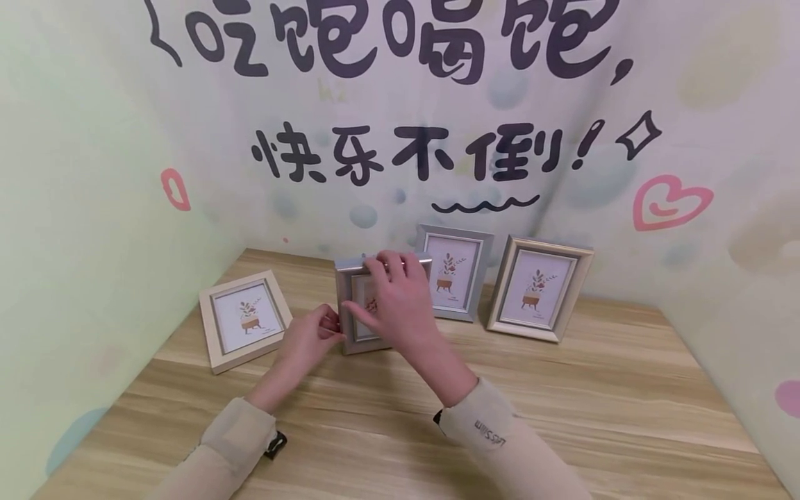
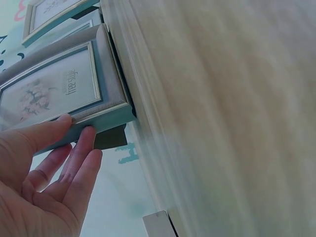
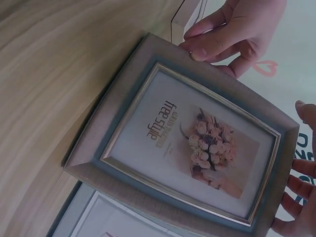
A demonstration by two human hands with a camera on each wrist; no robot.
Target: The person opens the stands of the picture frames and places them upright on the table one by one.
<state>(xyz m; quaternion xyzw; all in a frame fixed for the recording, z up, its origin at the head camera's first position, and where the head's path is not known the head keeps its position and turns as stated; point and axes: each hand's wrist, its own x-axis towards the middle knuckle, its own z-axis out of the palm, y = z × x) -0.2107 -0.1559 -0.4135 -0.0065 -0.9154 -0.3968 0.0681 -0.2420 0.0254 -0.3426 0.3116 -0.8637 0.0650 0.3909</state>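
Note:
A silver-brown picture frame (image 1: 347, 339) with a flower-bouquet print (image 3: 212, 148) stands upright on the wooden table. My left hand (image 1: 310, 332) pinches its left edge, thumb (image 2: 52, 129) on the front and the other fingers at the side and behind. The fingers of my right hand (image 1: 400, 295) curl over the top edge, while the thumb sticks out to the left in front. In the right wrist view only part of the right hand (image 3: 300, 197) shows at the frame's top. A dark stand (image 2: 112, 138) juts out behind the frame in the left wrist view.
A grey-blue picture frame (image 1: 480, 278) stands just right of the held one, partly behind it. Farther right is a champagne-coloured picture frame (image 1: 575, 285). A light wood picture frame (image 1: 215, 333) sits on the left. Behind the table (image 1: 400, 444) hangs a printed cloth (image 1: 350, 229).

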